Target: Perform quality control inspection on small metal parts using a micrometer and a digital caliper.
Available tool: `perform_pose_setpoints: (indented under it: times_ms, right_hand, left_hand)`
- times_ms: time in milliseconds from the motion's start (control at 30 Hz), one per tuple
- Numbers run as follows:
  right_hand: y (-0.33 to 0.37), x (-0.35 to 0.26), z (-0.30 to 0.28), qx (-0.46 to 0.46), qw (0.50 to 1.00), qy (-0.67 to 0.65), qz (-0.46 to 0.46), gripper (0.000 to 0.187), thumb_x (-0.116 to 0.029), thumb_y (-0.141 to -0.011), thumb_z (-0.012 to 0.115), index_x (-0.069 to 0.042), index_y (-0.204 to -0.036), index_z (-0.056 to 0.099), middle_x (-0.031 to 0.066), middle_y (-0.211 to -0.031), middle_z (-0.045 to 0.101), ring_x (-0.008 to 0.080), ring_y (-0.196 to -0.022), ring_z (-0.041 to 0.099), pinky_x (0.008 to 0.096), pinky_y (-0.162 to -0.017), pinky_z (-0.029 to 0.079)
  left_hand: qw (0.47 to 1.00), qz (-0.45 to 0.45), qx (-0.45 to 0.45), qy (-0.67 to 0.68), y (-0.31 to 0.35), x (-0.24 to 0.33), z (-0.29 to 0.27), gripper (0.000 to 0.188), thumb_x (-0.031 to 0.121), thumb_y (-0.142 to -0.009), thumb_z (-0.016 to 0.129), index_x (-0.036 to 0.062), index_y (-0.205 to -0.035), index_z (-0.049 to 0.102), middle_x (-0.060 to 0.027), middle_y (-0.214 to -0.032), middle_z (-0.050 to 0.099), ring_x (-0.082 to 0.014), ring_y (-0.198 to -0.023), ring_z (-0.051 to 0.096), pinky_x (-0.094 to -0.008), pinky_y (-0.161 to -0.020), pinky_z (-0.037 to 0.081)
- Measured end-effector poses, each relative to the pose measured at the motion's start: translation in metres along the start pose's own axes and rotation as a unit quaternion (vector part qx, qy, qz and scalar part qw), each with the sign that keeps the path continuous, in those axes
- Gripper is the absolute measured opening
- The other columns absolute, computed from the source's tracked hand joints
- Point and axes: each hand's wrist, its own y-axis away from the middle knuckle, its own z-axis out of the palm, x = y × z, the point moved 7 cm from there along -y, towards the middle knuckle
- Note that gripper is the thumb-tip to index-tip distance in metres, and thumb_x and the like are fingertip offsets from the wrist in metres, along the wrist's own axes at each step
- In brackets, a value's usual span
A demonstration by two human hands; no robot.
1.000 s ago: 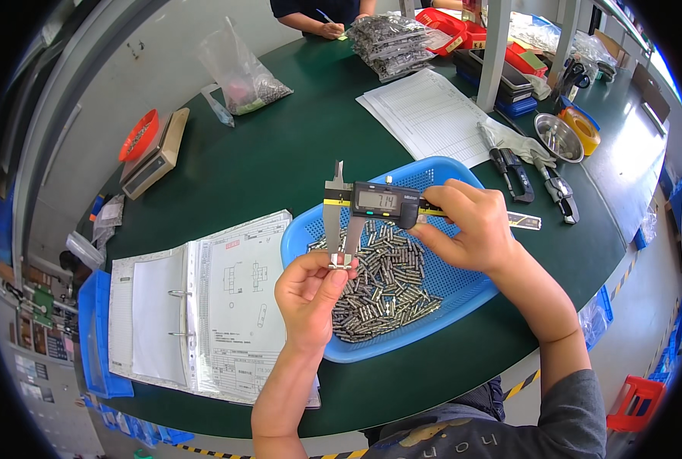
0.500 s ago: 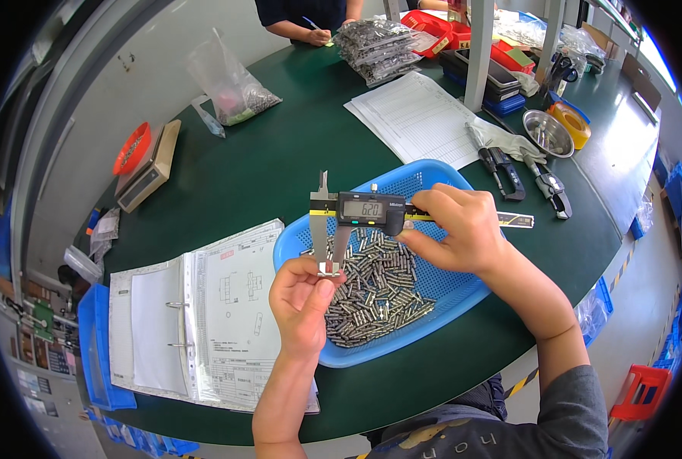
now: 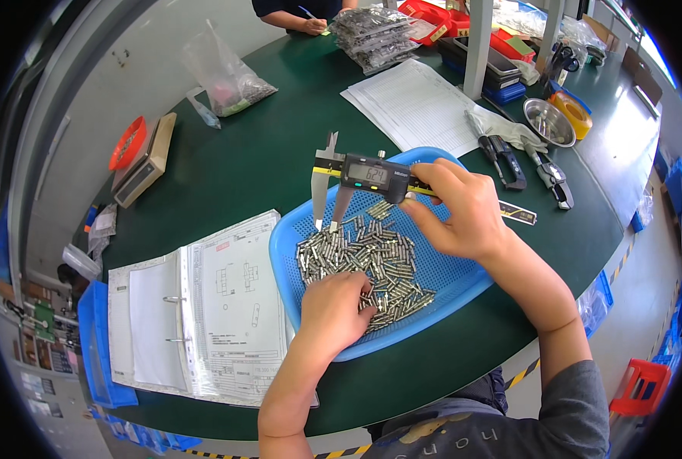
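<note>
My right hand grips a digital caliper, its thumb and fingers around the slide and beam. The caliper's jaws point down, slightly apart with nothing between them, over a blue perforated basket. Inside the basket lies a heap of small grooved metal pins. My left hand reaches down into the near left part of the heap, fingers curled among the pins. What its fingertips hold, if anything, is hidden.
Left of the basket lies an open ring binder with drawings. Farther off are a scale, a bag of parts, paper sheets, micrometers and a metal bowl. Across the table another person's hand holds a pen.
My left hand has left the caliper jaws with the small pin and dropped into the heap. The caliper has tilted, and its jaws now hold nothing.
</note>
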Motion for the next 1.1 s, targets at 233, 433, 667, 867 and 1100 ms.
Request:
perform_pose_setpoints:
  times_ms: [233,433,667,867,1100]
  right_hand:
    - [0.0,0.001,-0.002,-0.01,1.0,0.0,0.005,0.028,-0.018,-0.064,0.068,-0.002,-0.085,0.057,0.0078,-0.067,0.055,0.0252,-0.053,0.054,0.0321,-0.045,0.042]
    - [-0.003,-0.001,0.002,-0.013,1.0,-0.008,0.019,0.026,-0.014,-0.063,0.067,-0.004,-0.084,0.057,0.0069,-0.065,0.054,0.0226,-0.052,0.054,0.0303,-0.045,0.042]
    - [-0.002,-0.01,0.004,-0.013,1.0,-0.02,-0.004,0.027,-0.007,-0.061,0.068,0.001,-0.086,0.057,0.0087,-0.061,0.052,0.0178,-0.048,0.049,0.0249,-0.044,0.039]
    - [-0.002,-0.009,0.002,0.002,1.0,-0.028,0.014,0.026,-0.005,-0.063,0.066,0.003,-0.086,0.056,0.0092,-0.063,0.052,0.0157,-0.049,0.047,0.0234,-0.045,0.038]
    - [0.002,-0.003,-0.001,0.002,0.999,-0.034,0.018,0.027,-0.004,-0.063,0.065,0.003,-0.087,0.055,0.0096,-0.064,0.051,0.0155,-0.049,0.046,0.0231,-0.045,0.037]
  left_hand:
    - [0.999,0.003,0.029,-0.031,-0.001,0.008,0.0,0.019,0.011,-0.057,0.067,0.0045,-0.072,0.057,-0.0067,-0.063,0.056,-0.0245,-0.061,0.056,-0.0354,-0.056,0.044]
    - [0.994,-0.011,0.032,-0.101,0.002,0.003,0.0,0.014,0.014,-0.056,0.06,0.004,-0.064,0.056,-0.0121,-0.063,0.057,-0.0295,-0.063,0.056,-0.0375,-0.057,0.045]
    - [0.994,-0.025,0.013,-0.101,0.002,-0.002,0.006,0.012,0.012,-0.056,0.059,0.0029,-0.064,0.055,-0.0118,-0.062,0.055,-0.0299,-0.062,0.056,-0.039,-0.057,0.044]
    - [0.972,0.02,0.066,0.222,0.003,0.006,-0.011,0.007,0.008,-0.064,0.061,0.0036,-0.066,0.055,-0.0072,-0.067,0.057,-0.0188,-0.059,0.057,-0.0293,-0.055,0.045]
    - [0.784,0.002,0.124,0.608,-0.003,-0.015,-0.016,0.015,0.003,-0.074,0.061,0.0002,-0.086,0.054,-0.0039,-0.079,0.058,-0.0108,-0.071,0.056,-0.0207,-0.064,0.046]
